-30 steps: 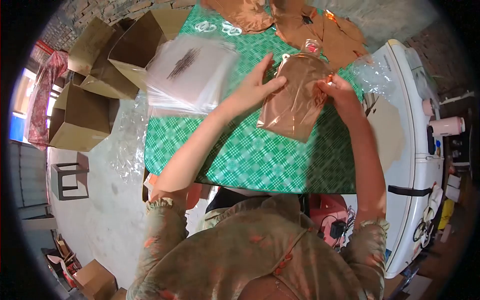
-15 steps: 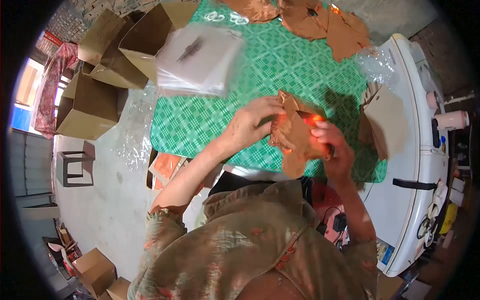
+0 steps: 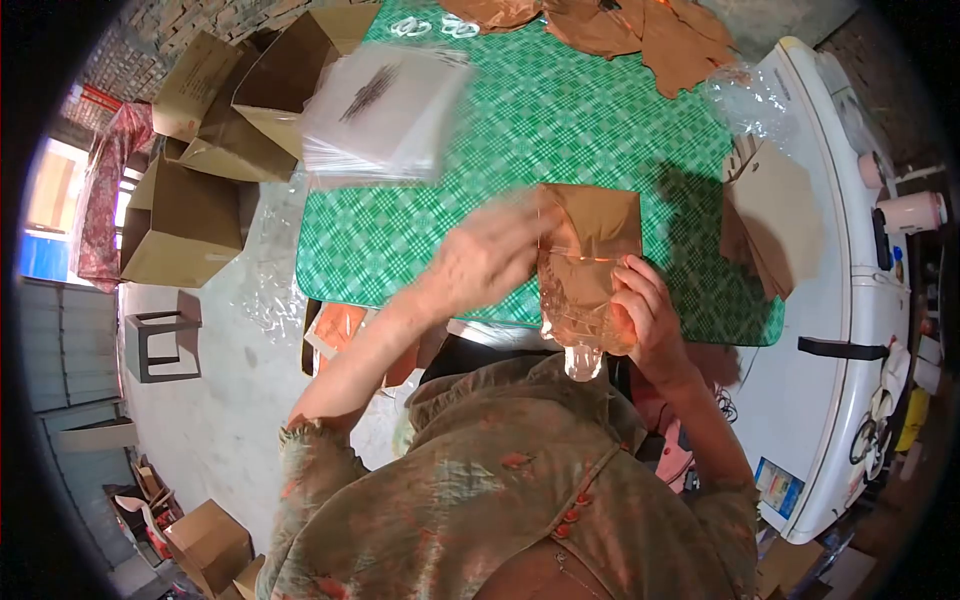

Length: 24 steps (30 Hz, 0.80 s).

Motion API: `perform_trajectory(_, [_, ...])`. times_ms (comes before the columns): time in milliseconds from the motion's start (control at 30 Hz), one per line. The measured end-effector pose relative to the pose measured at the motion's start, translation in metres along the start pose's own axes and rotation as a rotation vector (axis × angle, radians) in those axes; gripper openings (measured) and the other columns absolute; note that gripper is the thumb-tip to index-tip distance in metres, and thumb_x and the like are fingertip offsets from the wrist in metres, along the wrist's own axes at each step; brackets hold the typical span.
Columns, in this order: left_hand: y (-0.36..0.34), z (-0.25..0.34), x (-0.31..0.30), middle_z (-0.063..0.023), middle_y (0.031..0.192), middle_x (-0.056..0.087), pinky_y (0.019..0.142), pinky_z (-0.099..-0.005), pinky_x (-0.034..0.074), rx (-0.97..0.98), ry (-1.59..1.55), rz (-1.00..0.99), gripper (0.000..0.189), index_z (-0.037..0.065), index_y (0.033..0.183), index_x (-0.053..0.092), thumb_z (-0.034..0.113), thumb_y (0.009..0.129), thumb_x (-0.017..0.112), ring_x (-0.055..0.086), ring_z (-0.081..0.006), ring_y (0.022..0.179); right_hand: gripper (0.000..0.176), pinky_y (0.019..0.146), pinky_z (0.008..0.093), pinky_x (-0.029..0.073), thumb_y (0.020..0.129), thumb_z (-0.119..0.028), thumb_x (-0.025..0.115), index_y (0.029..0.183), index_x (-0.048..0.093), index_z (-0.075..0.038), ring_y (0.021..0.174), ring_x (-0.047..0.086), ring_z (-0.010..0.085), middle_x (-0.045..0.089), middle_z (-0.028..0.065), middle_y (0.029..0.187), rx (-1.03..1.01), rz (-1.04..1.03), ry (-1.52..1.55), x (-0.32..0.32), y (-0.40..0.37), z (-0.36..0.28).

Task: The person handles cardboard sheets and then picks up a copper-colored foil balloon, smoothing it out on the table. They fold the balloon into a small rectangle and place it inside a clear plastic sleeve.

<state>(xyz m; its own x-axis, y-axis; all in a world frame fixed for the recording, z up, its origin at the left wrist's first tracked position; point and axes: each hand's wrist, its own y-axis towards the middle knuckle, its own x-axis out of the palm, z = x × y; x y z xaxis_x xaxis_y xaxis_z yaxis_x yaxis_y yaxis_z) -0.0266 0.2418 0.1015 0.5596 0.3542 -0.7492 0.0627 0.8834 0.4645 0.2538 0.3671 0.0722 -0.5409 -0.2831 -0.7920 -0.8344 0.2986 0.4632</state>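
Observation:
A brown folded fabric piece (image 3: 592,260), with what looks like clear plastic around its lower part, is in front of my chest over the near edge of the green checked table (image 3: 560,110). My right hand (image 3: 642,305) holds its right side with fingers closed. My left hand (image 3: 490,260) is at its upper left side, smeared by motion; its grip cannot be made out. A stack of clear plastic bags (image 3: 375,120) lies on the table at the upper left. More brown fabric pieces (image 3: 680,50) lie at the far edge.
Open cardboard boxes (image 3: 185,220) stand at the left. White rings of cord (image 3: 412,27) lie at the table's far edge. Beige card pieces (image 3: 770,210) rest at the right beside a white appliance (image 3: 815,400). A small stool (image 3: 165,345) stands on the floor.
The brown piece has turned from crumpled to flatter and more upright, showing a squared top. My left hand has shifted slightly and is blurred. The view has shifted a little.

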Motion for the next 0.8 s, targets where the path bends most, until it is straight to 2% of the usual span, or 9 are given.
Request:
perform_trajectory(67, [0.019,-0.026,-0.001,-0.0166,0.157,0.050,0.124,-0.0520,0.033,-0.020,0.153,0.026,0.050,0.009,0.150,0.053,0.018,0.101,0.059,0.044,-0.0363,0.148,0.032,0.109,0.0458,0.052,0.084,0.007,0.073,0.111,0.059,-0.002,0.134,0.056,0.0383,0.060,0.0146,0.133,0.001,-0.013,-0.001,-0.001,0.001,0.000])
perform_trajectory(167, [0.045,-0.058,0.010,-0.0140,0.165,0.040,0.128,-0.0526,0.024,0.013,0.340,-0.049,0.056,0.010,0.158,0.044,0.030,0.107,0.053,0.035,-0.0340,0.155,0.033,0.110,0.0461,0.052,0.083,0.008,0.073,0.111,0.059,-0.002,0.133,0.057,0.0377,0.062,0.0145,0.131,0.007,-0.002,0.011,0.001,0.001,0.002])
perform_trajectory(367, [0.070,-0.058,0.027,-0.0110,0.166,0.040,0.129,-0.0512,0.022,0.162,0.408,-0.158,0.058,0.011,0.160,0.041,0.037,0.108,0.049,0.034,-0.0296,0.155,0.035,0.111,0.0457,0.051,0.081,0.009,0.072,0.112,0.061,-0.002,0.134,0.057,0.0367,0.063,0.0145,0.131,0.042,0.001,0.018,0.003,0.000,0.003])
perform_trajectory(667, [0.064,-0.051,0.051,-0.0112,0.168,0.037,0.129,-0.0545,0.016,0.110,0.386,-0.225,0.060,0.014,0.162,0.039,0.040,0.109,0.046,0.030,-0.0281,0.157,0.033,0.111,0.0453,0.051,0.080,0.008,0.070,0.111,0.061,-0.001,0.135,0.056,0.0377,0.062,0.0156,0.133,0.055,-0.037,0.009,-0.002,0.003,0.002])
perform_trajectory(767, [0.066,-0.050,0.048,-0.0114,0.168,0.037,0.129,-0.0564,0.015,0.096,0.379,-0.249,0.063,0.018,0.163,0.038,0.047,0.107,0.046,0.029,-0.0292,0.158,0.043,0.109,0.0480,0.053,0.074,0.016,0.068,0.113,0.061,-0.001,0.134,0.058,0.0398,0.062,0.0158,0.134,0.054,0.003,0.051,-0.004,0.005,0.001])
perform_trajectory(800, [0.066,-0.049,0.047,-0.0114,0.168,0.037,0.129,-0.0571,0.014,0.090,0.371,-0.255,0.065,0.019,0.163,0.038,0.050,0.107,0.046,0.029,-0.0298,0.158,0.045,0.111,0.0493,0.051,0.076,0.015,0.067,0.117,0.060,-0.001,0.136,0.056,0.0404,0.061,0.0163,0.136,0.030,-0.014,0.054,-0.005,0.004,0.002])
